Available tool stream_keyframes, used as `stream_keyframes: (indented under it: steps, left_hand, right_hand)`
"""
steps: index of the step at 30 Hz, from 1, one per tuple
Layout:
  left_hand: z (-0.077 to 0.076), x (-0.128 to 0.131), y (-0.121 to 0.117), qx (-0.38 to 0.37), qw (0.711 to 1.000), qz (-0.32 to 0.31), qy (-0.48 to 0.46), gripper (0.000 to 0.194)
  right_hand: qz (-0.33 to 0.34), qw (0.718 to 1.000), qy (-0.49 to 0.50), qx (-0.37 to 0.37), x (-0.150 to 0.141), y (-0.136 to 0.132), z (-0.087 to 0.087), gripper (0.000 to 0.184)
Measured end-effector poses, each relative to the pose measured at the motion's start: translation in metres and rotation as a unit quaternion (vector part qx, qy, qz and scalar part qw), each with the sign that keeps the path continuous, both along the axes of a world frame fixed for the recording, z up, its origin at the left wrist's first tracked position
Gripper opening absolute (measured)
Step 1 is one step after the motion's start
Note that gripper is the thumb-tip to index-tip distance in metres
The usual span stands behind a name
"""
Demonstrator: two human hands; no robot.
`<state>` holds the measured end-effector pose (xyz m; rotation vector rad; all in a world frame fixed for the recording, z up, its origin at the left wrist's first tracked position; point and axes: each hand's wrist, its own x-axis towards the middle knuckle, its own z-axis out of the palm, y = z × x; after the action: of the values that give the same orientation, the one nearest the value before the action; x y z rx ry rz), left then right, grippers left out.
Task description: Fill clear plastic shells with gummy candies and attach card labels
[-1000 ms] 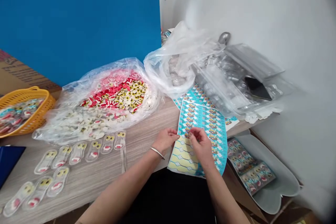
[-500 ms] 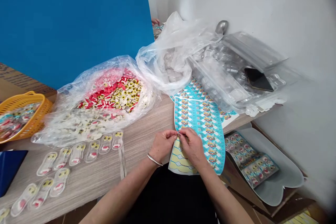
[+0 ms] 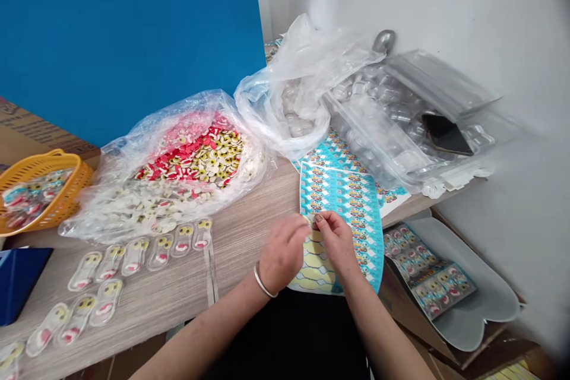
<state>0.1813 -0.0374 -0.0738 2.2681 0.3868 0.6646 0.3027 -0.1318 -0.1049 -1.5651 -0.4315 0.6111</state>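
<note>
A sheet of blue cartoon stickers (image 3: 360, 237) lies at the table's front edge and over my lap, with bare yellow backing (image 3: 314, 249) on its left part. My left hand (image 3: 285, 252), with a bangle at the wrist, is slightly blurred over the sheet's left edge. Its fingers are curled closed, and what they hold cannot be made out. Just to the right, my right hand (image 3: 337, 242) pinches thumb and forefinger together over the border between yellow backing and blue stickers. Anything in that pinch is too small to name. The two hands are a little apart.
Rows of small clear blister shells (image 3: 133, 256) with eye and red pieces lie left. Behind them is a plastic bag (image 3: 107, 190) of loose pieces. A yellow basket (image 3: 75, 190) stands far left. A clear tray (image 3: 374, 154) of shells bears a phone (image 3: 446, 134). Lower right, a box (image 3: 409, 309) holds packs.
The hands, whose fingertips met at the sheet, have parted slightly. More yellow backing shows beside the right hand. The view has shifted a little.
</note>
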Motion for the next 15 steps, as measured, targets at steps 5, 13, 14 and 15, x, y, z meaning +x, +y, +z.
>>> stream_keyframes:
  steps: [5, 13, 14, 15]
  left_hand:
    - [-0.019, 0.013, -0.002, 0.047, 0.986, -0.095, 0.126, 0.038]
    - [0.002, 0.015, -0.006, -0.341, 0.935, -0.082, 0.051, 0.026]
    - [0.012, 0.009, -0.008, -0.456, 0.889, -0.053, 0.008, 0.032]
    - [0.021, 0.002, -0.009, -0.553, 0.832, -0.018, -0.041, 0.037]
  right_hand:
    - [-0.106, 0.982, 0.119, 0.105, 0.006, -0.003, 0.012, 0.021]
    - [-0.138, 0.947, -0.258, 0.136, -0.012, -0.015, 0.072, 0.007]
    - [-0.088, 0.933, -0.334, 0.105, -0.020, -0.012, 0.071, 0.012]
    - [-0.033, 0.914, -0.396, 0.082, -0.028, -0.008, 0.068, 0.017]
